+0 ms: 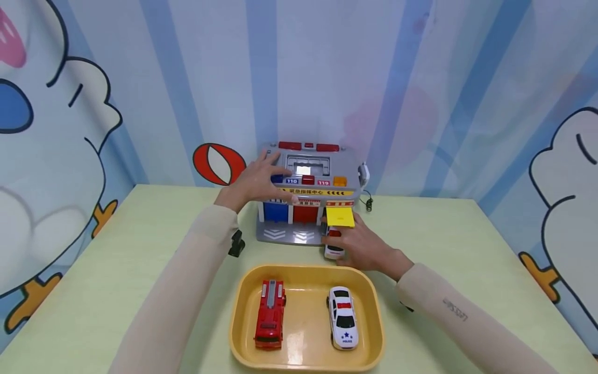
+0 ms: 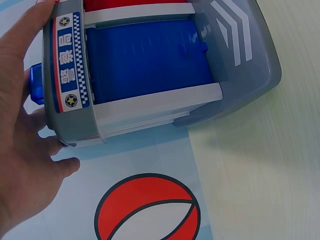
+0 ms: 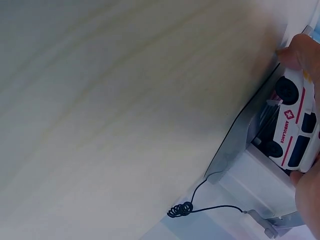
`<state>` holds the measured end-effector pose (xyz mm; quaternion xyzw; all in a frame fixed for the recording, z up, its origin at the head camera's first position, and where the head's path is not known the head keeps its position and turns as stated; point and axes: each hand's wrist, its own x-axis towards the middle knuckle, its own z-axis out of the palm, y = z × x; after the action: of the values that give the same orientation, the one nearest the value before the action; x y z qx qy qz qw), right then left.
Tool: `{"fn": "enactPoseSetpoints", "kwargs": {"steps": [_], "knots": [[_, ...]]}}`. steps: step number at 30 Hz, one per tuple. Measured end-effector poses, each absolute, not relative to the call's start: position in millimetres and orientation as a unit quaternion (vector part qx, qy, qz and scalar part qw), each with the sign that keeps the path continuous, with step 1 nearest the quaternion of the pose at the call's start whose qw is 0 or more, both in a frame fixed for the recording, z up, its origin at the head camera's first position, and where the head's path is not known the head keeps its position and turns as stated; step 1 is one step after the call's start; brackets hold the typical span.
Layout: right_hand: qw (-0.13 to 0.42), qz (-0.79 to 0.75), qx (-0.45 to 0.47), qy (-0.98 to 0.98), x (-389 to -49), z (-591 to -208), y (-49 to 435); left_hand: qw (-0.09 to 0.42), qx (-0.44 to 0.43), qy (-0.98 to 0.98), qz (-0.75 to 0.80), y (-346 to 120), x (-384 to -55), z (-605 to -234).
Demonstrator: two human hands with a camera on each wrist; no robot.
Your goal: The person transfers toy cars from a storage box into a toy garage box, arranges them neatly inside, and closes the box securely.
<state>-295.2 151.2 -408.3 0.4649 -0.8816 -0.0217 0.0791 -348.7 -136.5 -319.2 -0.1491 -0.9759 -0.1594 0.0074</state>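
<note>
A grey toy emergency station [image 1: 306, 235] with a blue door [image 2: 150, 62] and a red door stands at the back of the table. My left hand [image 1: 261, 179] holds its left front roof edge, thumb at the front sign and fingers spread over the top. At the right bay, under a raised yellow door [image 1: 340, 217], my right hand [image 1: 366, 244] grips a white toy ambulance [image 3: 296, 125] by its ends. The ambulance lies partly inside the bay opening, its rear half hidden by the flap in the head view.
A yellow tray [image 1: 306, 360] in front holds a red toy fire truck [image 1: 269, 317] and a white toy police car [image 1: 343, 318]. A coiled black cord [image 3: 181, 209] lies by the station's right side. A printed curtain [image 1: 224, 78] hangs behind the table.
</note>
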Motion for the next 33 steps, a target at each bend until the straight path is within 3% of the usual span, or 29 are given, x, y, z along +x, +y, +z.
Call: {"fn": "enactPoseSetpoints", "kwargs": {"steps": [12, 33], "knots": [[0.079, 0.006, 0.463, -0.883, -297, -410, 155, 0.005, -0.153, -0.976, -0.157, -132, -349, -321], [0.134, 0.038, 0.468, -0.873, -303, -414, 162, 0.017, -0.157, -0.973, -0.167, -132, -352, -322]]}}
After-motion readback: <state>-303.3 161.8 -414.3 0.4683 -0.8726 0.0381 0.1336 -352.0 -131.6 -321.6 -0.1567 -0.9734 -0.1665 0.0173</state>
